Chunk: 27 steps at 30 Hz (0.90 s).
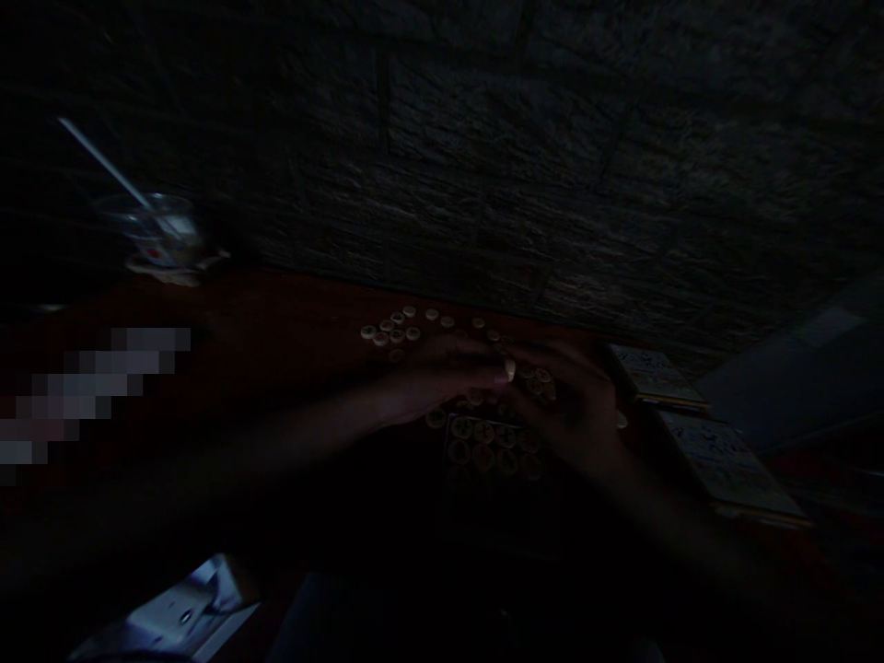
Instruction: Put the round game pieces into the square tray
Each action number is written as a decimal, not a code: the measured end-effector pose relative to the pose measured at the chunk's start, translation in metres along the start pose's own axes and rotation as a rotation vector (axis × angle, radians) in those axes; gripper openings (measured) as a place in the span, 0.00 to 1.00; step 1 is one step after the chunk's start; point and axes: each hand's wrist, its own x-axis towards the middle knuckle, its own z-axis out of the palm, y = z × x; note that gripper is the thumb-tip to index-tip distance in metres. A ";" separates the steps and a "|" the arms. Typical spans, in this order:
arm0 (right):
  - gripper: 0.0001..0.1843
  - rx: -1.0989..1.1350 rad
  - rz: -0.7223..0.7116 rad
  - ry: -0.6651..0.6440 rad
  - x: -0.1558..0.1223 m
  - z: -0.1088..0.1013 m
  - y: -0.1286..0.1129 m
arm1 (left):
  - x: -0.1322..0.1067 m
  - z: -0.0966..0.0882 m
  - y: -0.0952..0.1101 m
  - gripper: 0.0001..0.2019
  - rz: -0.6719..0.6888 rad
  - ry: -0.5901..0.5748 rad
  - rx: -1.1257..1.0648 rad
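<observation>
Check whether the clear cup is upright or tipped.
Upright: the clear cup stands rim up, with a white straw slanting from its opening.

The far wall (442,175) is rough and matt, like split stone. The table (290,318) has the look of reddish wood. Its discs (368,332) seem smooth — wood or plastic, too dark to tell. At far left, the cup (153,241) is clear and glossy, the straw (103,157) smooth. The books (732,460) at right show pale, papery covers.
</observation>
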 end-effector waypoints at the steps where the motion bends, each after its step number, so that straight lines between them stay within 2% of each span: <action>1: 0.20 0.006 0.005 -0.010 0.000 0.000 0.000 | 0.000 0.000 -0.001 0.11 0.006 0.003 0.013; 6: 0.17 0.024 0.006 -0.022 0.001 0.000 -0.003 | 0.000 -0.002 -0.004 0.11 -0.013 -0.040 0.042; 11: 0.16 0.009 -0.037 -0.022 0.003 -0.003 -0.004 | 0.001 -0.002 -0.003 0.12 0.030 0.026 0.101; 14: 0.15 -0.020 -0.010 -0.017 0.004 -0.004 -0.006 | 0.001 -0.001 -0.001 0.13 0.034 0.036 0.083; 17: 0.14 0.015 0.068 0.006 0.003 -0.003 -0.007 | 0.001 0.000 -0.001 0.13 0.027 0.068 0.088; 22: 0.14 0.278 0.316 0.028 -0.002 0.005 -0.004 | 0.001 -0.003 -0.003 0.13 0.091 0.124 0.154; 27: 0.09 0.385 0.431 0.068 0.000 0.007 -0.006 | -0.003 -0.001 -0.001 0.13 0.165 0.170 0.329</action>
